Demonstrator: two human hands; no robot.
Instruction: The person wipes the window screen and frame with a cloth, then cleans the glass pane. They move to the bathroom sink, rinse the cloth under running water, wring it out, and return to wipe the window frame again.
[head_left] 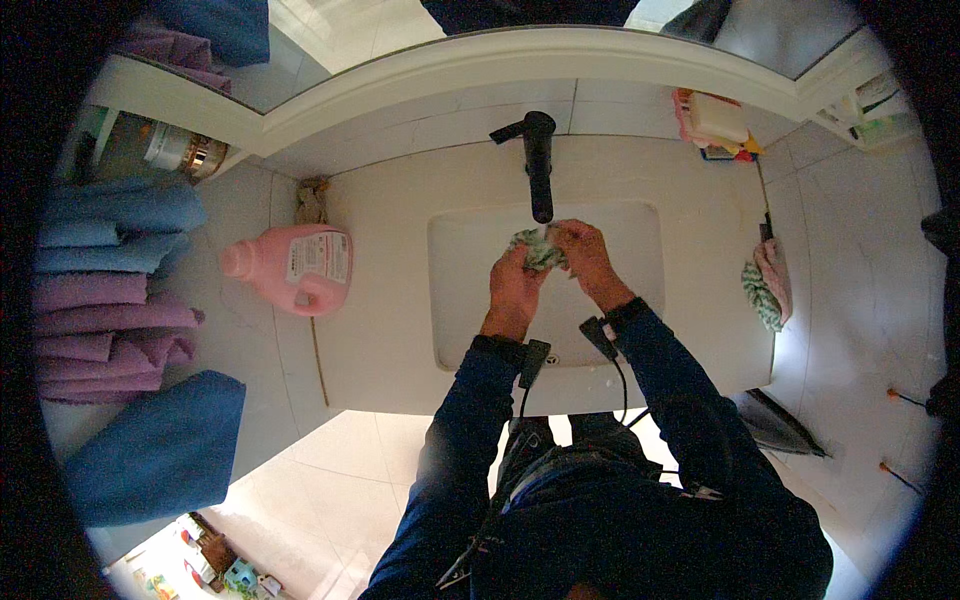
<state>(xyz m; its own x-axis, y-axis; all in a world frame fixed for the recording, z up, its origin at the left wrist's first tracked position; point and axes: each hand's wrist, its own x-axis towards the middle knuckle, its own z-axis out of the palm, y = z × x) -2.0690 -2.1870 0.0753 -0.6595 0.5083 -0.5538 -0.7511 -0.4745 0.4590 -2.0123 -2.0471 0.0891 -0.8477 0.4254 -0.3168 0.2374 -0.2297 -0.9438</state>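
Your left hand (515, 285) is gripping the lower side of a crumpled green-white cloth (540, 250) | your right hand (588, 255) is closing on it from the right | cloth is sitting between both hands over the white sink basin (450, 300), just under the black faucet (538, 160) | pink detergent jug (295, 268) is lying on the bench, well left.

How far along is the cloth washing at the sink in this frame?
Mid-way, it seems. Done: nothing visibly finished, and no water can be made out at the black faucet. In hand: the left hand and right hand squeeze a small greenish cloth over the basin. Left: another cloth drapes over the counter's right edge; the pink detergent jug lies untouched.
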